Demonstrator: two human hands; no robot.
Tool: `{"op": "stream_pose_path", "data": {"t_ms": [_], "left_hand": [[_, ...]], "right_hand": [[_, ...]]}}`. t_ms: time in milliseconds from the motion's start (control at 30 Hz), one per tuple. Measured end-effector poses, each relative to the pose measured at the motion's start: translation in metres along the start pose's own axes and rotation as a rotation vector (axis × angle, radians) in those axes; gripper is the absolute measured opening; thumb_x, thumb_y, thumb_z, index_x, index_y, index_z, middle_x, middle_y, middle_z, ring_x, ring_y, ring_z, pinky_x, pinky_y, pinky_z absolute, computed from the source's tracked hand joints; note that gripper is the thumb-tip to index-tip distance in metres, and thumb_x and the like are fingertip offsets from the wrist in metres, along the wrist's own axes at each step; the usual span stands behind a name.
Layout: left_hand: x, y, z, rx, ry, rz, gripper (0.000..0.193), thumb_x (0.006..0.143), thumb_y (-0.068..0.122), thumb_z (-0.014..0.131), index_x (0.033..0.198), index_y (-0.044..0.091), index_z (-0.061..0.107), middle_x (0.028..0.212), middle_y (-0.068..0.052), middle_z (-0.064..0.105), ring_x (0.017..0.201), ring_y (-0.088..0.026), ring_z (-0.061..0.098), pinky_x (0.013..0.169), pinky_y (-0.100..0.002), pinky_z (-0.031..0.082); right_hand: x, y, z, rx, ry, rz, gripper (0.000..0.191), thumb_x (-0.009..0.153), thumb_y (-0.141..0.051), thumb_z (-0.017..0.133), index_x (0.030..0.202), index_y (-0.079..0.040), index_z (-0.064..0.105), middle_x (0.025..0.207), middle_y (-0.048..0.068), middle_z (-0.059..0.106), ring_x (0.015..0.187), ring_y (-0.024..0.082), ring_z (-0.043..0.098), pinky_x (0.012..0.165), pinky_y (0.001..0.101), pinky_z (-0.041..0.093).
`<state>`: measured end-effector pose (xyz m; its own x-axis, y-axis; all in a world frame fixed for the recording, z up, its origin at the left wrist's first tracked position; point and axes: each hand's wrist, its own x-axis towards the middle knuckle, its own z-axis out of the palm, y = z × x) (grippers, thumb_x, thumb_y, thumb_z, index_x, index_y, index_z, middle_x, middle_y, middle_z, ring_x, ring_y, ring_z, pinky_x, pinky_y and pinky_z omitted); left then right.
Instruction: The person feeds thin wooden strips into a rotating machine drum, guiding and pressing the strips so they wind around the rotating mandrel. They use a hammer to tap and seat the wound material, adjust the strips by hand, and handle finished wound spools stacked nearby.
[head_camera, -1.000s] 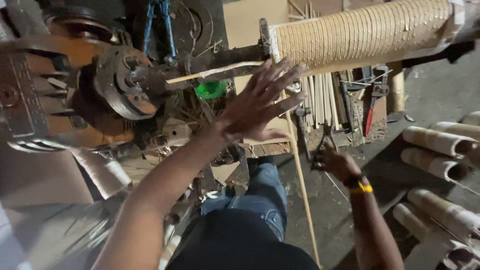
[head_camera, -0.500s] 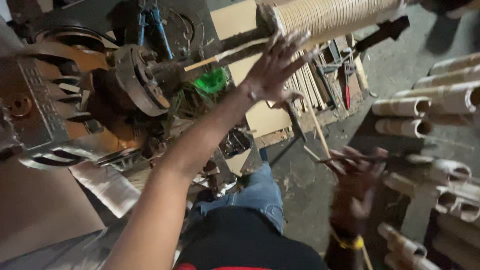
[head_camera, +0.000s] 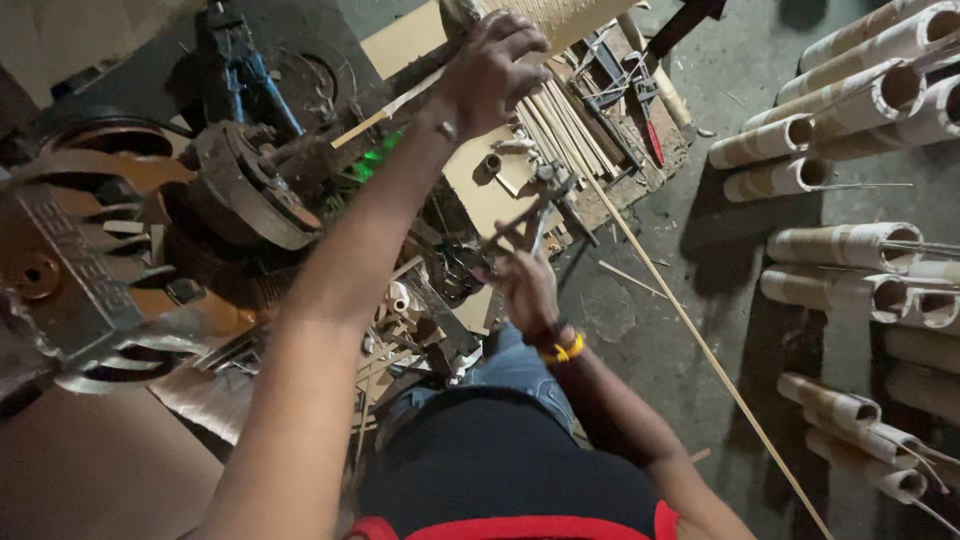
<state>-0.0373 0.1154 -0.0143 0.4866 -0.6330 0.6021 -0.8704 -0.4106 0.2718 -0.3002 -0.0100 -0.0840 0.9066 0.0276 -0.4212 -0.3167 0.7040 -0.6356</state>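
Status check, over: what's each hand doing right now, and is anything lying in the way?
Left hand gripping the end of the wound roll. Right hand holds metal pliers, raised. Long thin stick slants across the floor beside them.

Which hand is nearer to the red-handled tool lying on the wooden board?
The right hand, holding metal pliers, is below-left of the red-handled tool. The left hand is farther left.
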Motion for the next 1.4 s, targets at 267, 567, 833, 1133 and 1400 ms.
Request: {"op": "stream_pose_path", "data": {"t_ms": [267,567,833,1133,1400], "left_hand": [[-0.003,-0.02,-0.054,-0.131,0.187,-0.235,0.025,0.092,0.007,0.081,0.116,0.007,0.078,0.122,-0.014,0.071,0.119,-0.035,0.059,0.102,-0.047,0.047],[-0.014,-0.029,-0.056,-0.136,0.151,-0.168,0.021,0.092,0.005,0.082,0.112,0.004,0.076,0.114,-0.01,0.071,0.114,-0.03,0.063,0.098,-0.042,0.052],[-0.012,-0.035,-0.028,-0.124,0.12,-0.035,0.017,0.092,0.003,0.08,0.109,0.008,0.077,0.113,-0.007,0.069,0.115,-0.029,0.062,0.103,-0.045,0.047],[-0.039,-0.02,-0.011,-0.033,0.308,-0.225,0.071,0.093,0.026,0.09,0.149,0.013,0.048,0.145,-0.013,0.05,0.138,-0.033,0.049,0.126,-0.06,0.03],[-0.016,0.032,0.029,0.013,-0.128,-0.263,0.09,0.089,0.058,0.08,0.159,0.027,0.033,0.168,-0.013,0.009,0.155,-0.04,0.006,0.126,-0.067,0.009]], "right_hand": [[0.03,0.017,0.026,-0.181,0.117,-0.079,0.056,0.091,-0.001,0.047,0.147,-0.007,0.042,0.153,0.007,0.047,0.111,0.025,0.061,0.087,0.0451,0.059],[0.06,0.016,0.048,-0.242,0.269,-0.13,0.054,0.091,-0.006,0.049,0.145,-0.009,0.045,0.137,0.012,0.054,0.107,0.021,0.062,0.079,0.0402,0.062],[0.075,0.024,0.048,-1.061,0.25,-0.475,0.019,0.085,-0.005,0.058,0.102,-0.004,0.066,0.141,0.012,0.043,0.099,0.019,0.063,0.075,0.0371,0.063],[0.091,0.018,0.062,-0.087,0.364,-0.186,0.068,0.092,-0.004,0.053,0.153,-0.024,0.029,0.115,0.013,0.056,0.096,0.021,0.062,0.074,0.0372,0.06],[0.088,0.023,0.051,-0.341,0.249,-0.38,0.029,0.097,-0.011,0.051,0.121,0.006,0.054,0.129,-0.001,0.046,0.1,0.021,0.068,0.075,0.0353,0.067]]}}
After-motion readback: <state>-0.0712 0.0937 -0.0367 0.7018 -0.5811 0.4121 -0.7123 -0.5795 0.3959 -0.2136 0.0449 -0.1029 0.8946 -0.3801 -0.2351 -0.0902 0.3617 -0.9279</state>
